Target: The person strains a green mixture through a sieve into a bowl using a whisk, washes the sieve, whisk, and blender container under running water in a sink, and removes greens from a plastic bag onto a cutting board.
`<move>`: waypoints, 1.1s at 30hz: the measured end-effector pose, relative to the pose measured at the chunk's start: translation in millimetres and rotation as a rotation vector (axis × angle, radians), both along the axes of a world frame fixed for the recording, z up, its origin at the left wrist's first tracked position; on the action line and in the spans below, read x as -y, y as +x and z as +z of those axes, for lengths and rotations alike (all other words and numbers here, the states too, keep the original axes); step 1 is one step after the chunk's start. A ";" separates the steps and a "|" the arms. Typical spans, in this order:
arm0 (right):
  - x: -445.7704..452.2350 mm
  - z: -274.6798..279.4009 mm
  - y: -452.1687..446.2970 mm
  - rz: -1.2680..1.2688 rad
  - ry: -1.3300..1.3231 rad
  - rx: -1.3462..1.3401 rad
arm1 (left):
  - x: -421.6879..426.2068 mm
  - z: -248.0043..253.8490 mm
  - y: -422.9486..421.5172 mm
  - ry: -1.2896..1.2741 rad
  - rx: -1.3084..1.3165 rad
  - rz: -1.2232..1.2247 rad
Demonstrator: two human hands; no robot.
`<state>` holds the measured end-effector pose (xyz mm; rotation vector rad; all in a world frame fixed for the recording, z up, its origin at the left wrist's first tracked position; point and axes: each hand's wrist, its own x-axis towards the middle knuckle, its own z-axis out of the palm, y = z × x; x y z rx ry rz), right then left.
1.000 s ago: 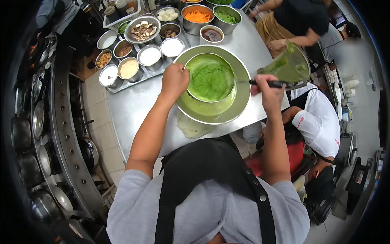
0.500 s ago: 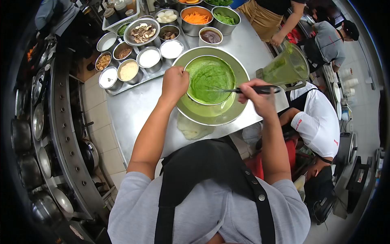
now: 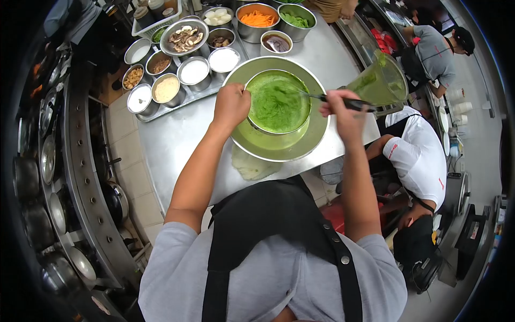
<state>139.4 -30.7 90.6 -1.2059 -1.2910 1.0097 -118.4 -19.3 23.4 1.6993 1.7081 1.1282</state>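
Observation:
My left hand (image 3: 233,105) is closed at the left edge of a round metal-rimmed strainer (image 3: 310,107); its grip covers the handle, and any mesh is hidden. Thick green purée (image 3: 276,110) fills the strainer, which sits inside a large metal bowl (image 3: 320,83). Pale green liquid (image 3: 276,140) shows in the bowl below it. In my right hand (image 3: 345,114), slightly blurred, is a whisk (image 3: 319,97) by its black handle, its wire end in the far part of the purée.
A green-smeared blender jar (image 3: 381,83) stands right of the bowl. Beyond are metal containers of carrot strips (image 3: 257,19), cut greens (image 3: 295,20), sliced mushrooms (image 3: 185,38) and brown sauce (image 3: 277,44). One person in white (image 3: 416,155) bends at the right; a stove (image 3: 88,177) runs along the left.
The whisk has swung to the far side of the purée, its handle now tilting down to the right. My left hand stays in place. The person in the brown apron has moved mostly out of view.

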 end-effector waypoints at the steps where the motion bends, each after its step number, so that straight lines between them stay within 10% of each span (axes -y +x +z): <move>1: 1.5 -3.1 -7.5 0.100 0.021 0.028 | 1.0 1.3 5.4 0.003 0.025 0.012; 33: 20.4 0.1 23.7 0.126 -0.091 0.015 | -1.2 7.4 -0.7 0.020 0.017 0.012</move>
